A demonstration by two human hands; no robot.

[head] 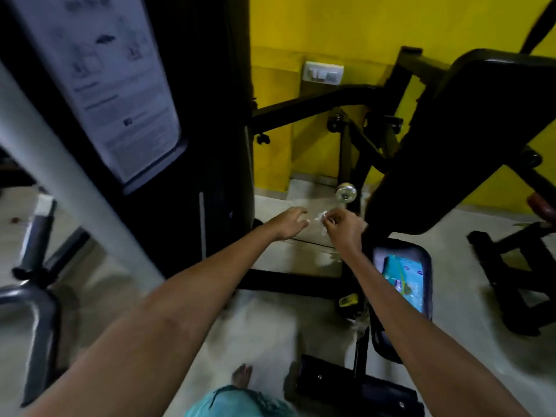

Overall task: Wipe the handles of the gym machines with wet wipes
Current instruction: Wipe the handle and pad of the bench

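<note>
Both my arms reach forward over the floor between two gym machines. My right hand (343, 227) pinches a small crumpled white wet wipe (321, 219) between its fingertips. My left hand (289, 221) hovers just left of the wipe with fingers loosely curled; whether it touches the wipe I cannot tell. A blue pack of wet wipes (406, 281) lies on a small black seat pad (427, 260) below my right forearm. A round chrome knob (346, 192) sticks out just above my hands.
A black weight-stack tower with an instruction placard (114, 85) stands at left, beside a white pole (60, 164). A large black backrest pad (469, 139) and frame fill the right. Yellow wall with a switch plate (323, 72) behind. My bare foot (241, 376) is on the floor.
</note>
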